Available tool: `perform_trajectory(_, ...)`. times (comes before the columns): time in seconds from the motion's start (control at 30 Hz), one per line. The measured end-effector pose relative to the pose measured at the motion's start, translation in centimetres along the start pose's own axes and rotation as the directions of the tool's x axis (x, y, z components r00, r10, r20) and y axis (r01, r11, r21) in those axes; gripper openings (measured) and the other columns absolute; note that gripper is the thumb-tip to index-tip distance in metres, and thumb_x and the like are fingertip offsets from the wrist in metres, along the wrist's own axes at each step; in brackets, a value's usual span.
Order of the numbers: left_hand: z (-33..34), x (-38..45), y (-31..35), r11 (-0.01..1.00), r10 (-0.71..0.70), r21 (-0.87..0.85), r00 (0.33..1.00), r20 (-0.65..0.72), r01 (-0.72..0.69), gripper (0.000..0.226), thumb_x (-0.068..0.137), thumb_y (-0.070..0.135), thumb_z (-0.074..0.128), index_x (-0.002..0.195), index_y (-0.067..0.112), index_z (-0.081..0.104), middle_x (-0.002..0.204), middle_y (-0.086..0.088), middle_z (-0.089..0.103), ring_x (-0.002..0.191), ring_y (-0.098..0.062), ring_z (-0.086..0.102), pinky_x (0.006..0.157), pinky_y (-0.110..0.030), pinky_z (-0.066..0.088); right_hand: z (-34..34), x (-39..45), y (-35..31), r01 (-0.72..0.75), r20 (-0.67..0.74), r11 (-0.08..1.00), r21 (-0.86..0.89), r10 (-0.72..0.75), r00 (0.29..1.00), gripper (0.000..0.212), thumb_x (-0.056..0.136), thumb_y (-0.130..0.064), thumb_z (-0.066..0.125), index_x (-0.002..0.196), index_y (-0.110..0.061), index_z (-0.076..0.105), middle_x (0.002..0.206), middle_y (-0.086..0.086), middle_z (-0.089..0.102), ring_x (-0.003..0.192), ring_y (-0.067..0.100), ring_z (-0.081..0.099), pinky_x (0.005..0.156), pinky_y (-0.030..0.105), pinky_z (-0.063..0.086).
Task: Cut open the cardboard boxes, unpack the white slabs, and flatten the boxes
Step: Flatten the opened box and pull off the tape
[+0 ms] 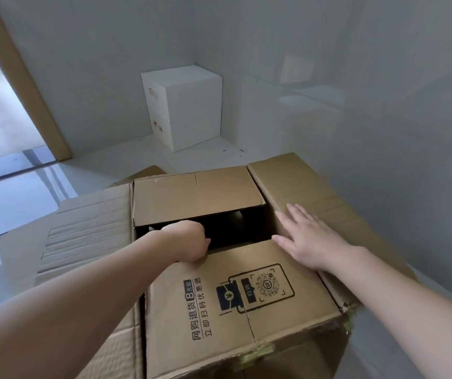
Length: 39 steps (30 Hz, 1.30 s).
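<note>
Left hand (189,240) fingers hidden inside cardboard box (235,296).

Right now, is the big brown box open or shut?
Open. The brown box has its side flaps spread out, with a dark gap between the two inner flaps.

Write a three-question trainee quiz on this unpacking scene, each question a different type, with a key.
1. True or false: the right hand lies flat with straight fingers on the box's right flap.
2. Which does the left hand grip? A) the near flap's edge B) a knife C) a white slab
3. Fill in: the stacked white boxes stand in the room's far ____.

Key: 1 true. 2 A, its fingers curl over the edge of the printed near flap of the cardboard box. 3 corner.
</note>
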<state>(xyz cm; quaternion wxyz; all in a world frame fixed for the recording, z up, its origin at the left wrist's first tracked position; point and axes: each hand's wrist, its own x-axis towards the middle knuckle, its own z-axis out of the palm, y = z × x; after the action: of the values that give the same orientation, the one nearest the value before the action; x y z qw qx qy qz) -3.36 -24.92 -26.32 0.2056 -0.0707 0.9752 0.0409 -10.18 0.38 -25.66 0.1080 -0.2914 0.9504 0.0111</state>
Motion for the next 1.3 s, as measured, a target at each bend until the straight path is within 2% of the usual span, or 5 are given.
perform_trajectory(0.17,0.7,-0.7,-3.2,0.990,0.077,0.132,0.963,-0.259,-0.044,0.059,0.092,0.045,0.046,0.139,0.013,0.032,0.137,-0.007,0.042,0.126,-0.026,0.041,0.103,-0.038,0.035,-0.2,-0.1,-1.2,0.079,-0.047,0.996,-0.027,-0.081,0.996,0.070,0.094,-0.064,0.017,0.153,-0.030,-0.001,0.161,0.001,-0.009,0.146,0.014,-0.014,0.111,0.027,-0.009)
perform_trajectory(0.33,-3.6,1.4,-8.6,0.978,0.195,0.182,0.737,-0.647,-0.100,0.068,0.085,0.036,0.051,0.145,0.015,0.029,0.153,-0.006,0.028,0.141,-0.023,0.022,0.115,-0.039,0.020,-2.0,2.0,-2.3,0.080,-0.097,0.996,-0.028,-0.082,0.992,0.069,0.093,-0.063,0.016,0.153,-0.030,0.003,0.161,-0.001,-0.004,0.146,0.013,-0.010,0.109,0.024,-0.009)
perform_trajectory(0.6,-3.9,8.6,-12.6,0.994,-0.035,0.072,0.876,-0.481,0.079,0.090,0.084,0.034,0.050,0.150,0.013,-0.007,0.158,-0.006,-0.016,0.145,-0.021,-0.014,0.117,-0.045,-0.006,-1.7,5.4,-5.3,0.052,0.000,0.997,-0.049,-0.052,0.999,0.070,0.092,-0.064,0.017,0.153,-0.029,0.010,0.161,-0.001,0.002,0.147,0.014,-0.006,0.114,0.028,-0.001)
perform_trajectory(1.1,-2.6,12.4,-12.8,0.995,-0.100,-0.050,0.915,-0.392,0.088,0.079,0.084,0.044,0.056,0.147,0.013,0.019,0.154,-0.009,0.021,0.142,-0.026,0.015,0.115,-0.047,0.014,-0.6,9.1,-10.2,0.093,0.071,0.995,-0.043,-0.090,0.993,0.066,0.095,-0.061,0.022,0.151,-0.026,0.018,0.159,0.002,0.016,0.147,0.019,0.010,0.117,0.034,0.011)
perform_trajectory(1.3,-2.2,9.7,-11.0,0.999,0.022,-0.012,0.886,-0.464,-0.031,0.075,0.085,0.027,0.053,0.148,0.013,0.014,0.158,-0.013,0.006,0.145,-0.026,0.000,0.118,-0.043,0.000,-0.5,7.2,-12.0,0.038,0.223,0.980,0.196,-0.082,0.971,0.043,0.099,-0.048,0.036,0.098,-0.019,0.069,0.098,-0.002,0.069,0.091,0.016,0.063,0.083,0.033,0.050)
